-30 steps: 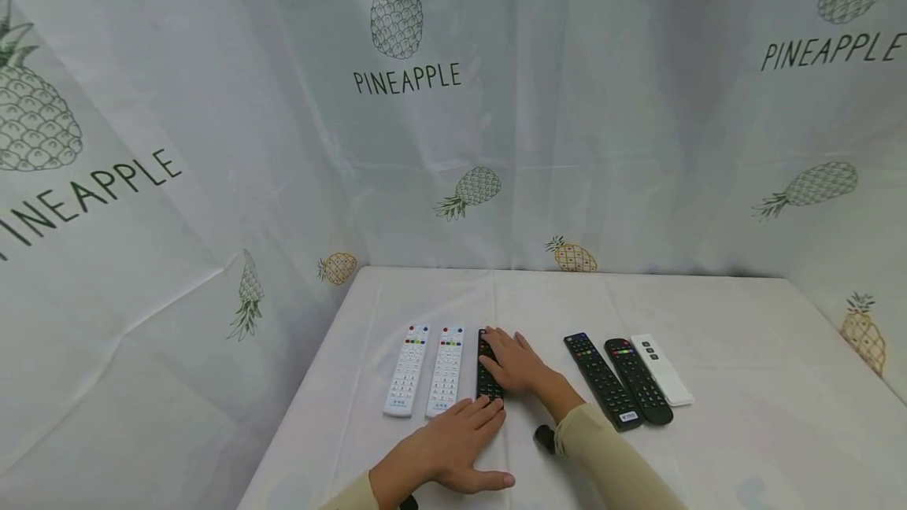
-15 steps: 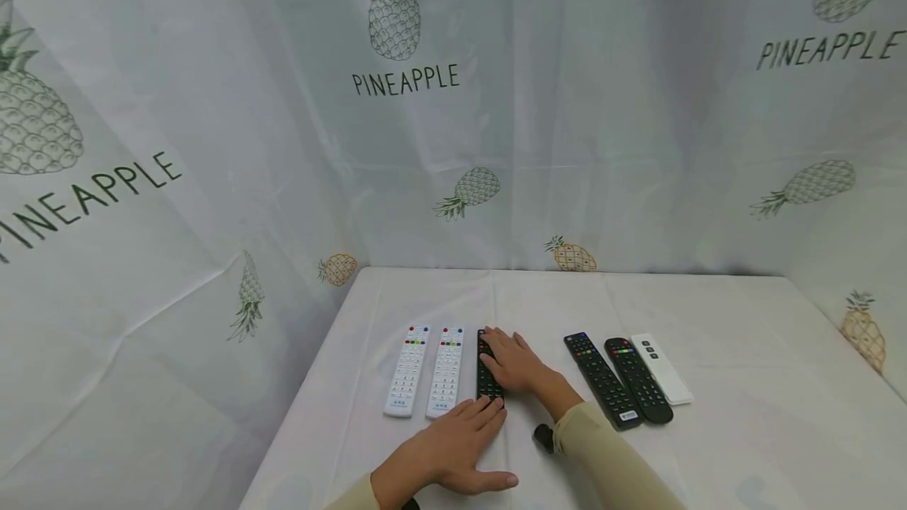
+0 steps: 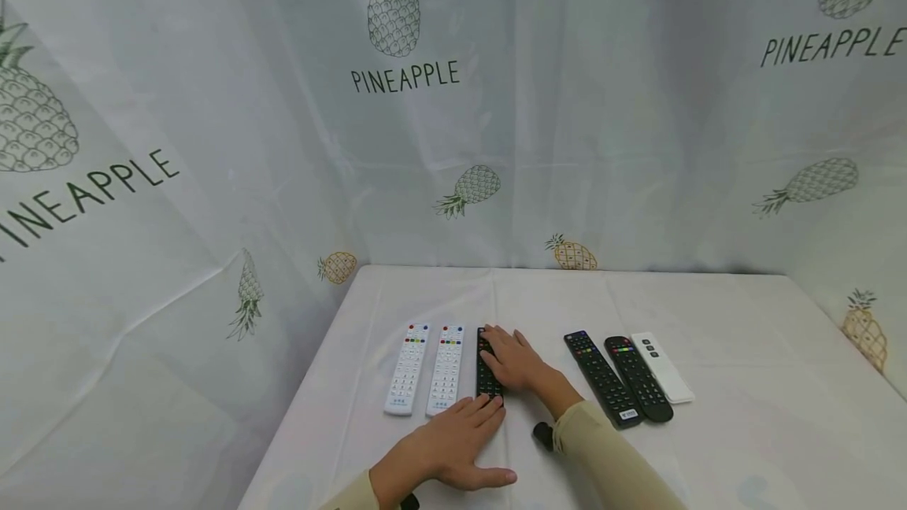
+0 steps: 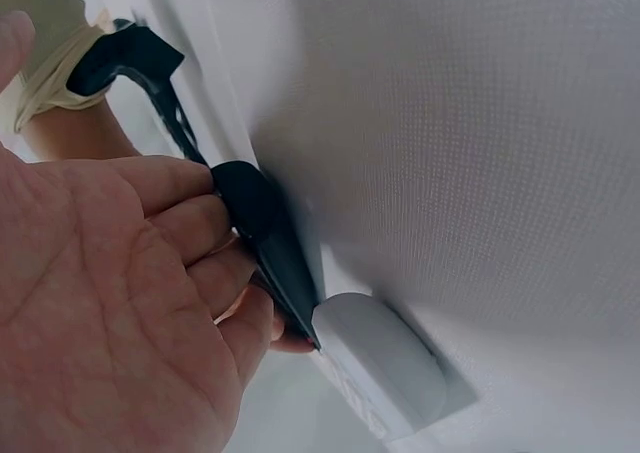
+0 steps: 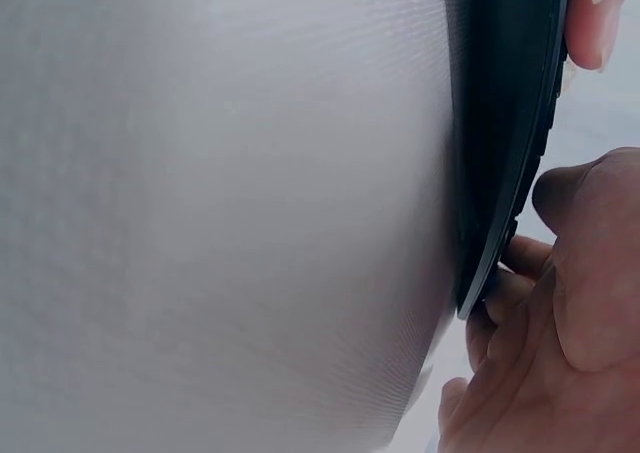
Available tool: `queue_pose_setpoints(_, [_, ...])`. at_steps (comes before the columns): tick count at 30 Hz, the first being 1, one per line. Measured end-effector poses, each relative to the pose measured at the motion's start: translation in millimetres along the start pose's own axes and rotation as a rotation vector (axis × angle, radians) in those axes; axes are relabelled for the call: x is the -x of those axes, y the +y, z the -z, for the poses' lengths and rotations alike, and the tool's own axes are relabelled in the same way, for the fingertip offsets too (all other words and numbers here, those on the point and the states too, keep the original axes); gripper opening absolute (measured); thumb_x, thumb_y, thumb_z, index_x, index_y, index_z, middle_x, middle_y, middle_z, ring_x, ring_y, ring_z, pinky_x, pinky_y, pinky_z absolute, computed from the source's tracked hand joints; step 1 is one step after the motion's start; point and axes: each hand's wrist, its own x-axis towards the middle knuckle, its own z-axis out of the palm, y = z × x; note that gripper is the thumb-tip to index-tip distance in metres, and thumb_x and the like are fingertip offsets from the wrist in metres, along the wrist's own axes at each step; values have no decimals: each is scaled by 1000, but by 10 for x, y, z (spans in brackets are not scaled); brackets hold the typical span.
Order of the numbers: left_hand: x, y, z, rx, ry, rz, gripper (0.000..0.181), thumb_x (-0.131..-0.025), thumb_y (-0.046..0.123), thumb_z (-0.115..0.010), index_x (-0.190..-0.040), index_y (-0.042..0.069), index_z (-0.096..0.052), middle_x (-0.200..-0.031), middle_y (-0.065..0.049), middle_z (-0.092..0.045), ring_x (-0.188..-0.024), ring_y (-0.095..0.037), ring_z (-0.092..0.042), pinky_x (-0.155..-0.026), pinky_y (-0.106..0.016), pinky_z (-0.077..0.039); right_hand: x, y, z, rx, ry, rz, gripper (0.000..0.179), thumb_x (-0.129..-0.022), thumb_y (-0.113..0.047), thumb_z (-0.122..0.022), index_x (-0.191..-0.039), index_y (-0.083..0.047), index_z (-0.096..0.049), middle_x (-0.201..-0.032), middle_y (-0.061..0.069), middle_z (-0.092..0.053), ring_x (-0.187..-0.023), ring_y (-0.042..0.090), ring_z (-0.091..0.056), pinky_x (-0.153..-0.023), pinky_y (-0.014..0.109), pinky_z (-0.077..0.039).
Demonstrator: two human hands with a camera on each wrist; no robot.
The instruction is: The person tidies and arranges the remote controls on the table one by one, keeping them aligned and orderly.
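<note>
A slim black remote control (image 3: 489,372) with rows of buttons lies lengthwise between my two hands on the white-covered table. My left hand (image 3: 457,445) lies with straight fingers, their tips touching the remote's near end, and its thumb points right. The left wrist view shows the palm and the fingertips at the rounded end of the black remote (image 4: 285,253). My right hand (image 3: 520,364) rests over the far part of that remote and hides some of it. From the right wrist view, the right hand's fingers (image 5: 500,303) reach the black remote's (image 5: 505,123) far end.
Two white remotes (image 3: 407,372) lie just left of the black one. To the right of my right hand, two more black remotes (image 3: 602,380) and a white remote with few buttons (image 3: 661,368) lie slanted side by side. A pineapple-print curtain (image 3: 609,101) stands behind the table.
</note>
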Motion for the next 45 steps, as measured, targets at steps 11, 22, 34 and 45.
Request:
queue_pose_setpoints(11, [-15,-19,-5,3,-7,21,91,-93,79,-23,-157,15,-27,-165,0,-23,-153,-18,-20,-122,-42,-23,11,-14,-1,1,-1,-13,50,-105,-33,-43,-148,-6,-41,-159,13,-36,-148,33,-31,-120,60,-17])
queue_pose_setpoints(22, [1,16,26,30,-18,33,88,-94,77,-26,-158,16,-27,-165,1,-22,-153,-17,-19,-122,-42,-23,29,-23,10,-9,-8,-38,51,-106,-34,-42,-148,-7,-41,-159,12,-35,-149,31,-30,-120,58,-16])
queue_pose_setpoints(34, [7,-4,32,28,-25,40,88,-94,77,-25,-158,16,-27,-165,1,-22,-153,-17,-18,-122,-46,-21,21,-32,11,-9,1,-31,52,-106,-37,-42,-149,-8,-41,-159,11,-35,-149,30,-31,-119,62,-15])
queue_pose_setpoints(45, [1,-21,29,21,-12,47,89,-93,78,-25,-158,17,-27,-165,3,-22,-153,-16,-18,-122,-48,-20,-4,-41,12,-15,22,-23,50,-105,-36,-43,-147,-9,-42,-159,12,-36,-148,31,-31,-118,63,-16])
